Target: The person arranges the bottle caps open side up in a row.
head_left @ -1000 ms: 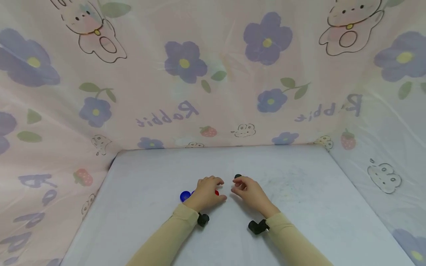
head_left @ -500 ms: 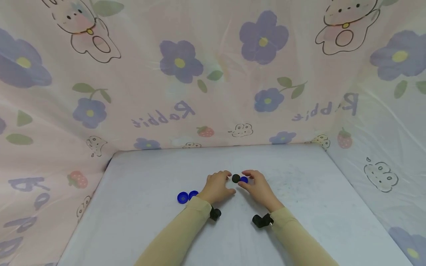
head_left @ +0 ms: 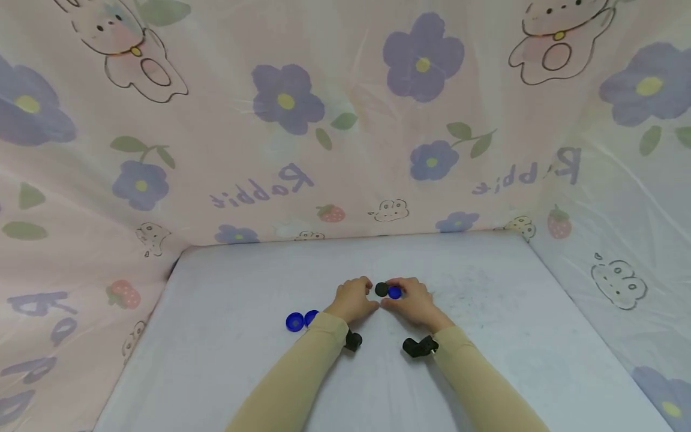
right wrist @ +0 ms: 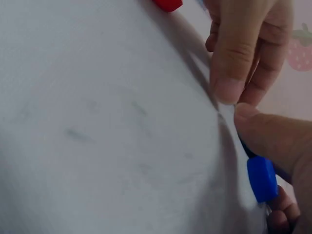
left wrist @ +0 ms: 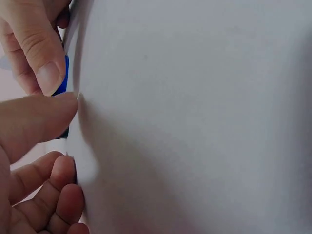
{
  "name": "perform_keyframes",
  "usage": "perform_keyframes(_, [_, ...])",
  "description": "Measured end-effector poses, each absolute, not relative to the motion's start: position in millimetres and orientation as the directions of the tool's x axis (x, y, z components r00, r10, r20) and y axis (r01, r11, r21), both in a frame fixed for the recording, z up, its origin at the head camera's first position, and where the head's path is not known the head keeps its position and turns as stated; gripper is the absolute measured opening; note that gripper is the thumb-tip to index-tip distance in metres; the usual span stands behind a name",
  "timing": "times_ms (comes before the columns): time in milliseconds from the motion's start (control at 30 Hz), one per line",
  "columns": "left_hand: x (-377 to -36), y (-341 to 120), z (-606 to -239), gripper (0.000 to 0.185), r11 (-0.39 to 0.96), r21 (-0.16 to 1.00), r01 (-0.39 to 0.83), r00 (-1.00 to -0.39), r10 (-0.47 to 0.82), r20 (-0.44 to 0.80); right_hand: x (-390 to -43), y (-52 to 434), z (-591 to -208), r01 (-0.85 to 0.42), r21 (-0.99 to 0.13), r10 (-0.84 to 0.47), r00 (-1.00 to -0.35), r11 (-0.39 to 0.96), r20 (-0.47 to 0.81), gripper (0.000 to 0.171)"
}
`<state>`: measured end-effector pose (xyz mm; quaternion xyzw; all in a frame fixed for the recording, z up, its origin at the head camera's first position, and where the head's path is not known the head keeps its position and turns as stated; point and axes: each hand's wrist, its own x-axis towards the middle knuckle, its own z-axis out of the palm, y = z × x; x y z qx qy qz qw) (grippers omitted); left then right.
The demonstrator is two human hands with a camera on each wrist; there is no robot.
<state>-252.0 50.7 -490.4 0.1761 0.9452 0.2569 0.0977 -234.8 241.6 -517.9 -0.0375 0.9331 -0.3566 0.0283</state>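
In the head view a round black cap (head_left: 381,289) and a round blue cap (head_left: 394,292) lie side by side on the white table. My right hand (head_left: 414,303) curves around this pair, thumb in front and fingers behind. Up close in the right wrist view, the blue cap (right wrist: 262,179) shows between thumb and fingers. My left hand (head_left: 353,301) is just left of the black cap, thumb stretched out, fingers loosely bent, nothing held. Both thumb tips come close together, as the left wrist view shows with my left thumb (left wrist: 44,117). The left hand hides part of the table behind it.
Two more blue caps, one at the left (head_left: 294,321) and one partly behind the left sleeve (head_left: 311,317), lie on the white table (head_left: 232,282). A red cap (right wrist: 168,4) appears at the top of the right wrist view. Patterned cloth walls enclose the table's back and sides.
Over the second, my left hand has moved right toward the black cap, uncovering more of the blue caps. My right hand has opened around the blue cap, then shifted left around the pair.
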Motion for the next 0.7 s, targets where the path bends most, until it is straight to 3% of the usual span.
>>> perform_keyframes(700, [-251.5, 54.4, -493.0, 0.031, 0.81, 0.49, 0.322, -0.923, 0.384, -0.028, -230.0, 235.6, -521.6, -0.031, -0.692, -0.061, -0.998, 0.721, -0.019, 0.034])
